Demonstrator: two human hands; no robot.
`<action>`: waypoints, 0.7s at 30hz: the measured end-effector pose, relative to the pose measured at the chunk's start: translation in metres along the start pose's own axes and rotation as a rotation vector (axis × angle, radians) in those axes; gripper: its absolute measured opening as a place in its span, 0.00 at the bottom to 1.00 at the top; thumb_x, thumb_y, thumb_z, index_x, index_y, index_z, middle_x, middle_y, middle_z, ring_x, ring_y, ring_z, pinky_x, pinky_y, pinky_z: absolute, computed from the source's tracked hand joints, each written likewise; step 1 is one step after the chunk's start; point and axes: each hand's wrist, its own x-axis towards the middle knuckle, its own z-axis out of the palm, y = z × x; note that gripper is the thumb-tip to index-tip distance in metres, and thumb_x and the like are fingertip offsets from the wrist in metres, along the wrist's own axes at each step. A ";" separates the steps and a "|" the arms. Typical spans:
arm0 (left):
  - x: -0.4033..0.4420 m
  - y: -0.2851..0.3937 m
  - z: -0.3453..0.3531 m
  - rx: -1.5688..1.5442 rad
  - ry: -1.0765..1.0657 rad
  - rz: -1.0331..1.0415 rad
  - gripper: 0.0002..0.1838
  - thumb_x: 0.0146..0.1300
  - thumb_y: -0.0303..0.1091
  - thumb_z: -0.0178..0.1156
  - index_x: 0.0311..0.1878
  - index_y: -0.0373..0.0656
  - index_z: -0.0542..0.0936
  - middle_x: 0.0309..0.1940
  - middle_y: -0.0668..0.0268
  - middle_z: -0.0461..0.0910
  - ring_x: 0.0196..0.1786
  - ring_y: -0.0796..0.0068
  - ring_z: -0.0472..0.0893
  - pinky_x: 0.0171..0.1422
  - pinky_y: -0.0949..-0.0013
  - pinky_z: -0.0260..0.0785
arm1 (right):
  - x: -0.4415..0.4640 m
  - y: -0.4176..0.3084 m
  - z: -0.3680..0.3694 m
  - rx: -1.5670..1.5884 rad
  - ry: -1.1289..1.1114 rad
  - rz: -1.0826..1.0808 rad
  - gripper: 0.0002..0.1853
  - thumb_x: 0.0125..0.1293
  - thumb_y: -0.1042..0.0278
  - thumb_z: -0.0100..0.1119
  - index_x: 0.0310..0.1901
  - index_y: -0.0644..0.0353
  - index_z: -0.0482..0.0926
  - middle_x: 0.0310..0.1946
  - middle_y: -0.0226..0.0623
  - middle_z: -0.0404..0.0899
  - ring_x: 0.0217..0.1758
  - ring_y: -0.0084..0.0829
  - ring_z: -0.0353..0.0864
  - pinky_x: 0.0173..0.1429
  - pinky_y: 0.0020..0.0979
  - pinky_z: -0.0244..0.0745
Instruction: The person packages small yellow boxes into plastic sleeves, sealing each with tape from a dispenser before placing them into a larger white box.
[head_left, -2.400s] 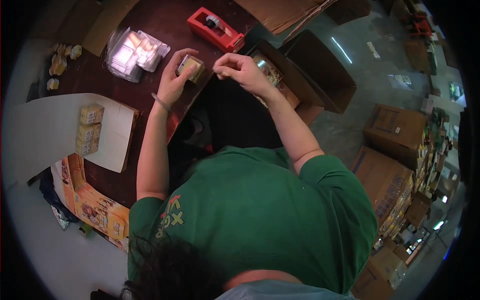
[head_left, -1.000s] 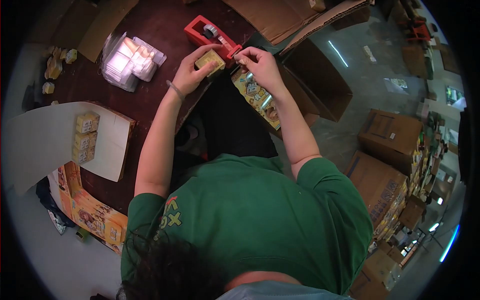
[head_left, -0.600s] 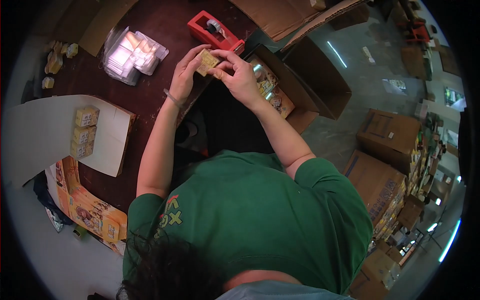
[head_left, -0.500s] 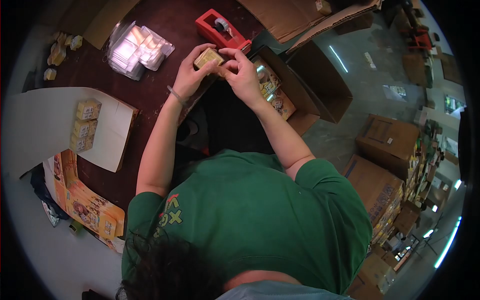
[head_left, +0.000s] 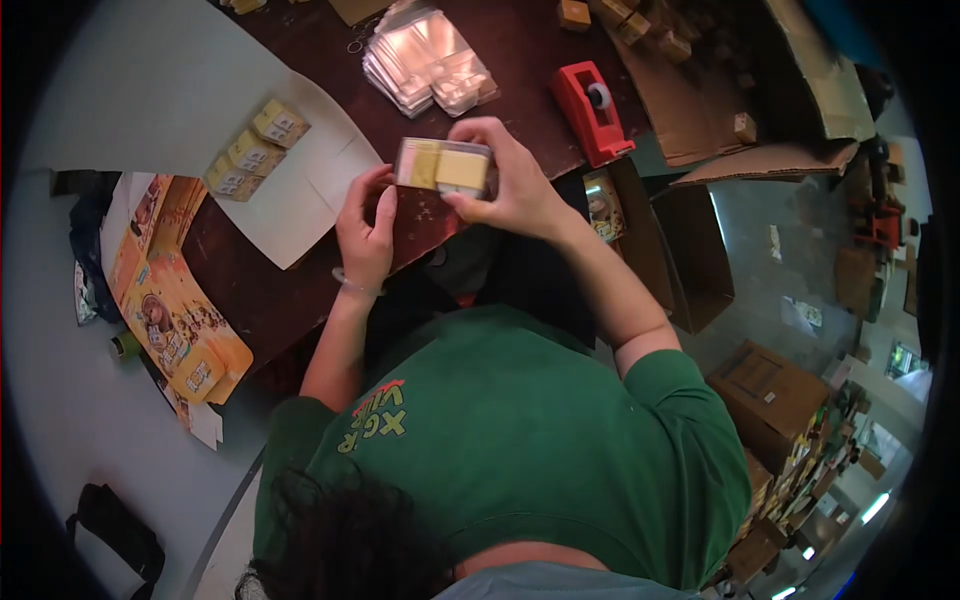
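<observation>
Right hand (head_left: 515, 185): closed on the small yellow pack (head_left: 440, 166), gripping its right end — fingers curl over the far edge, thumb along the near edge. Elbow bent; forearm slants forward and inward from the green sleeve (head_left: 665, 405).

Left hand (head_left: 365, 230): half open, no object seen in it. Fingers bent toward the pack, thumb raised and apart from them; fingertips just beside the pack's left end — cannot tell whether they touch. Wrist carries 1 pale bracelet (head_left: 357, 283); forearm runs nearly straight forward.

Pack position: between the 2 hands, long side across the view, seen over the near part of the dark red-brown table (head_left: 245, 265).

Surroundings: pile of clear sleeves (head_left: 425, 60) beyond the pack; red tape dispenser (head_left: 590, 118) to the right of the right hand; 3 small boxes (head_left: 255, 155) in a row on a white sheet (head_left: 320, 190), left of the left hand.
</observation>
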 end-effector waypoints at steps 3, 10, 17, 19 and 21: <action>-0.004 0.013 -0.042 1.019 0.105 0.351 0.21 0.58 0.32 0.67 0.55 0.40 0.77 0.47 0.56 0.80 0.52 0.54 0.78 0.57 0.60 0.69 | 0.086 -0.010 0.036 -0.167 -0.177 -0.165 0.31 0.53 0.58 0.75 0.54 0.59 0.71 0.47 0.42 0.78 0.48 0.41 0.82 0.53 0.36 0.77; -0.022 -0.019 -0.078 0.815 0.023 0.209 0.06 0.60 0.24 0.61 0.40 0.40 0.82 0.35 0.61 0.79 0.42 0.58 0.77 0.50 0.61 0.70 | 0.213 0.001 0.085 -0.743 -0.304 -0.488 0.28 0.55 0.57 0.71 0.56 0.56 0.76 0.50 0.36 0.77 0.56 0.39 0.77 0.56 0.40 0.76; -0.027 -0.026 -0.090 0.813 -0.036 0.201 0.06 0.59 0.24 0.62 0.40 0.41 0.82 0.35 0.63 0.78 0.42 0.59 0.77 0.50 0.61 0.71 | 0.205 -0.034 0.074 -0.846 -0.296 -0.207 0.30 0.53 0.57 0.72 0.59 0.53 0.76 0.54 0.34 0.77 0.59 0.37 0.74 0.58 0.37 0.75; -0.025 -0.026 -0.088 0.783 -0.033 0.223 0.05 0.59 0.25 0.62 0.39 0.41 0.82 0.35 0.63 0.78 0.42 0.59 0.77 0.49 0.61 0.71 | 0.209 -0.016 0.084 -0.804 -0.234 -0.381 0.30 0.53 0.57 0.71 0.59 0.54 0.76 0.55 0.34 0.77 0.60 0.38 0.73 0.59 0.37 0.74; -0.028 -0.026 -0.086 0.782 -0.043 0.231 0.05 0.59 0.25 0.62 0.39 0.41 0.81 0.34 0.63 0.78 0.42 0.59 0.77 0.48 0.61 0.71 | 0.197 0.020 0.110 -0.808 -0.119 -0.545 0.35 0.53 0.58 0.70 0.63 0.55 0.72 0.59 0.34 0.73 0.62 0.39 0.70 0.62 0.38 0.70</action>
